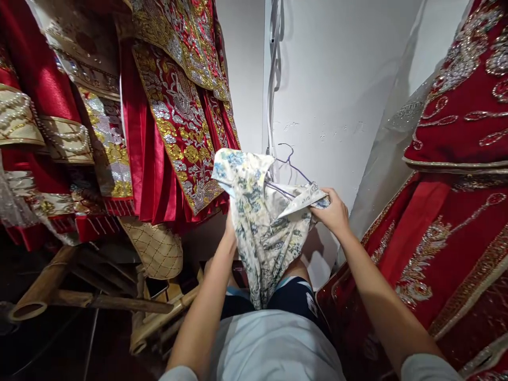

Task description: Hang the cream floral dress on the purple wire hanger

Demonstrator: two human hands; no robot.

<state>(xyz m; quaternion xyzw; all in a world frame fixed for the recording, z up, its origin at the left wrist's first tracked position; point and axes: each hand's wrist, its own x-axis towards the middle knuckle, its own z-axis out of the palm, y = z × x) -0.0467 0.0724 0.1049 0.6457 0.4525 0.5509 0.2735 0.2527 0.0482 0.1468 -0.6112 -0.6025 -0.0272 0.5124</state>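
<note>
A cream floral shirt (pixel 264 222) with blue, green and yellow print hangs bunched between my hands, its lower end trailing between my legs. My right hand (pixel 332 212) grips the shirt's right side near the shoulder, thumb and fingers closed on the cloth. On the left, the cloth drapes over my left hand (pixel 230 226), which holds that side up; its fingers are hidden behind the fabric. A thin purple hanger (pixel 294 165) sits partly inside the shirt, its hook sticking up past the far edge and its right arm running toward my right hand.
Red garments embroidered in gold and silver (pixel 178 111) hang on the left. A beaded red dress (pixel 444 227) stands close on the right. A bamboo frame (pixel 115 302) is at lower left. Ahead, a white wall (pixel 337 69) has a cable strip (pixel 271 79) running down it.
</note>
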